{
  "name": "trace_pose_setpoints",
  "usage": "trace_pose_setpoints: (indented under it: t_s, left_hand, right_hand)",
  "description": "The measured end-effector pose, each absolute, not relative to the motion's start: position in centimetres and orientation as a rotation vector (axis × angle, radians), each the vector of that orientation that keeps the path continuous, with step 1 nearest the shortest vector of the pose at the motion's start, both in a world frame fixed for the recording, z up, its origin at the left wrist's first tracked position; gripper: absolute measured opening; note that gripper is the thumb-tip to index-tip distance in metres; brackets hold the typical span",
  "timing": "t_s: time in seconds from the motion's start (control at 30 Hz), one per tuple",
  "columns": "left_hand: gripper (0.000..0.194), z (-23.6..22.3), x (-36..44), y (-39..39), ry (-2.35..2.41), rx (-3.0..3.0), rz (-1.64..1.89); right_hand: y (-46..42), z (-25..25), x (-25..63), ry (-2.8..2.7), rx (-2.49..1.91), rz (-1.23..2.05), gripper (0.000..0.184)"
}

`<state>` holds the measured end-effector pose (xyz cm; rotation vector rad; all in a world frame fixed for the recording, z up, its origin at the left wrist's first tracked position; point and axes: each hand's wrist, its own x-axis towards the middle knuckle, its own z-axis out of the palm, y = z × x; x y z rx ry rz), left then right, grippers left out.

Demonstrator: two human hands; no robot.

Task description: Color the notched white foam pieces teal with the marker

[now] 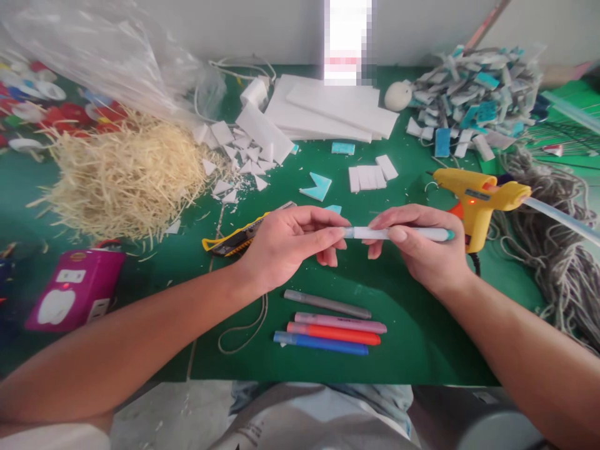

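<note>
A white marker pen [370, 233] with a teal end lies level between my two hands above the green table. My left hand [297, 237] is closed on its left, clear-capped end, thumb and forefinger pinching. Around the white barrel my right hand [424, 240] is closed, with the teal end showing past the thumb. Below the hands lie a grey marker [328, 304], a pink marker [341, 322], a red marker [334, 334] and a blue marker [321, 344], side by side. Partly behind my left hand is a yellow and black utility knife [237, 237].
A yellow glue gun [473, 194] with a lit red light lies right of my right hand, near grey yarn [553, 244]. Straw [126, 178], foam scraps [246, 153] and white foam sheets [328, 109] lie farther back. A purple power socket box [75, 290] sits left.
</note>
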<state>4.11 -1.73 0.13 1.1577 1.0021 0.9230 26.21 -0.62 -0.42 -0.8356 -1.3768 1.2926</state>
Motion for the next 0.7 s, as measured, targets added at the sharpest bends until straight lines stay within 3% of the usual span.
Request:
trace_pose_setpoints:
  t_s: [0.23,0.57,0.63,0.7]
  left_hand:
    - [0.015,0.7,4.7,-3.5,1.077,1.138,1.028]
    - [0.01,0.5,4.8,-3.4,0.992,1.254,0.995]
    - [0.011,0.5,4.2,-2.8,1.039,1.474,0.933]
    - [0.01,0.6,3.6,-2.2,1.075,1.742,0.925]
  right_hand:
    - [-1.0,0.1,26.2,-1.372,-0.755,1.593,0.013]
    - [-1.4,0.6,26.2,-1.467,-0.746,1.512,0.011]
    - [-1.3,0.6,26.3,-1.525,-0.826,1.367,0.02]
    - [-1.0,0.4,26.5,-1.491,-0.905,1.165,0.041]
